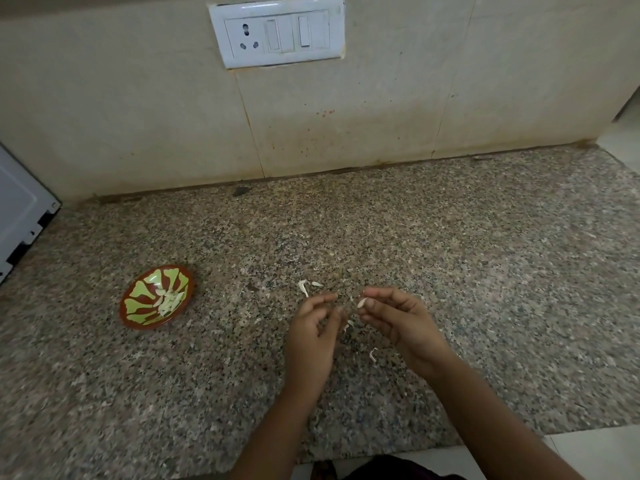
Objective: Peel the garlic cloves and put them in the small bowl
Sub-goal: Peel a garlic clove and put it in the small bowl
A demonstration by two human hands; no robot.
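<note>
A small brown bowl (136, 315) with a green pattern sits on the granite counter at the left; several peeled garlic cloves (170, 301) lie inside it. My right hand (398, 322) pinches a small pale garlic clove (362, 301) between thumb and forefinger. My left hand (313, 329) hovers close beside it with fingers curled; whether it holds anything is hidden. Bits of white garlic skin (304, 286) lie on the counter just beyond and below the hands.
The speckled granite counter (485, 271) ends at a tiled wall with a white socket plate (277, 31). A white appliance corner (20, 209) juts in at the far left. The counter's front edge runs near the bottom right.
</note>
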